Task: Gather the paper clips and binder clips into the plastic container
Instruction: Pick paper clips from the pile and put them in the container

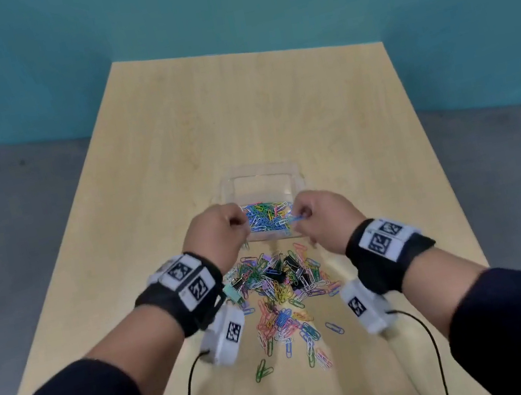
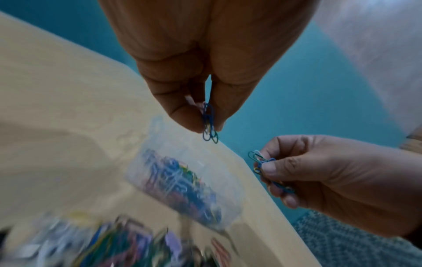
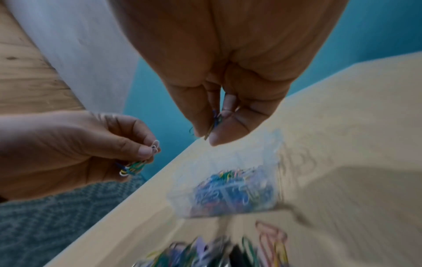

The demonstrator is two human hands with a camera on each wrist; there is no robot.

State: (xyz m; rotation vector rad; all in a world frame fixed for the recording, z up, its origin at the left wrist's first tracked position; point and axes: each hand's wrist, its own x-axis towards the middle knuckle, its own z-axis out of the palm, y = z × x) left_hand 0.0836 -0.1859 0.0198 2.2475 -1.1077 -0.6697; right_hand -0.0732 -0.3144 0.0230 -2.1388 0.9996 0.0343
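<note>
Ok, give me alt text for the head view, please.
Both hands, left hand and right hand, pinch small bunches of paper clips over a clear plastic container already part-filled with clips. A loose pile of colourful paper clips and black binder clips lies on the wooden table nearer the person.

Your clear plastic container (image 1: 296, 173) is sitting part-filled with colourful paper clips (image 1: 266, 219); more clips and black binder clips (image 1: 295, 274) are lying heaped just beside it.

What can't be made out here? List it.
- Clip count in the left hand: fingers cover the paper clips, left wrist view.
- Container contents: motion blur, both wrist views.
- Binder clips count: buried in the pile, head view.
</note>
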